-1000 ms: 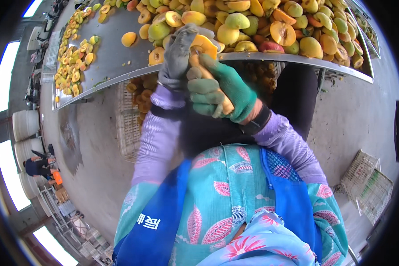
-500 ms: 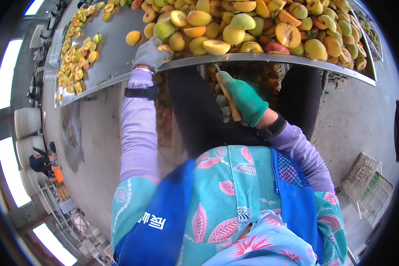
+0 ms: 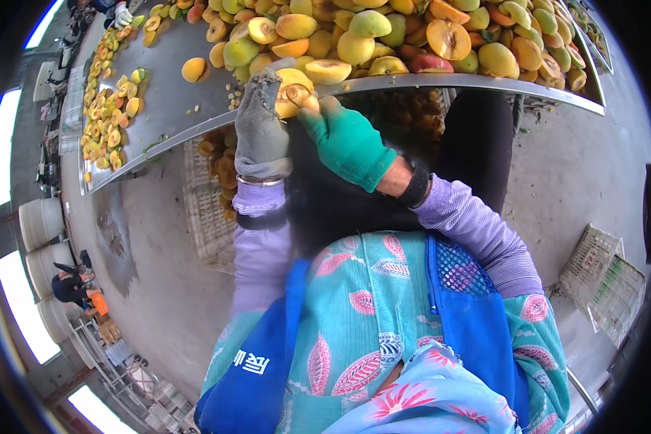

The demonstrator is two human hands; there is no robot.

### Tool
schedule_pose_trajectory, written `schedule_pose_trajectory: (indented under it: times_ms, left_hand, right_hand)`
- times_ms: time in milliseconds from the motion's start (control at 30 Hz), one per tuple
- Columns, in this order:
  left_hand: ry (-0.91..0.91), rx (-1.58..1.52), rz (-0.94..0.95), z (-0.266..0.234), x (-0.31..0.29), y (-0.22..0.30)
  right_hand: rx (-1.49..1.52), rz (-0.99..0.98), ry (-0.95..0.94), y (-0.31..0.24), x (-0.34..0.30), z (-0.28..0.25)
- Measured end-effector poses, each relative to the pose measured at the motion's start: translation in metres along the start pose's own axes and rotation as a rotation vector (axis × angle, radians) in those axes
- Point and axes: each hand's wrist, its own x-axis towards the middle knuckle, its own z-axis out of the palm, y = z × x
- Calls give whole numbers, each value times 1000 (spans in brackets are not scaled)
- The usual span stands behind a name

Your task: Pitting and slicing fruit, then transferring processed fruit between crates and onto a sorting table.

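My left hand (image 3: 262,126), in a worn grey glove, is closed around a halved yellow peach (image 3: 288,78), its cut face showing. My green-gloved right hand (image 3: 349,147) grips a wooden-handled pitting tool, and its thin curved metal end (image 3: 296,94) is at the pit in the middle of the peach half. The fist hides most of the handle. Both hands meet just over the near rim of the metal table (image 3: 188,90). Beyond them rises a big heap of halved peaches (image 3: 362,47).
Smaller peach pieces (image 3: 116,108) lie along the table's left side, with loose pits nearby. Below the rim is a plastic crate (image 3: 206,210) with fruit beside it. A co-worker's white-gloved hand (image 3: 123,14) shows at the far left. More crates (image 3: 604,282) stand on the floor at right.
My left hand has picked up a peach half from the heap's edge and drawn it nearer. My right hand has moved up and left, bringing the pitting tool to the fruit.
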Motion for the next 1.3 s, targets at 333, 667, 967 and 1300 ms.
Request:
schedule_pose_trajectory:
  times_ms: [333,667,967,1300]
  left_hand:
    - [224,-849,-404,26,-4,10]
    - [214,-790,-314,29,5,4]
    - [-246,-924,-571,21,21,19]
    - [-478,189,416,1,47,-2]
  right_hand:
    - [230,116,59,-7,-10,9]
    - [451,20,36,-18,-3,-6]
    - [1102,663,-377,-30,-5,-33]
    - [884,701,-582,-28,3,-45]
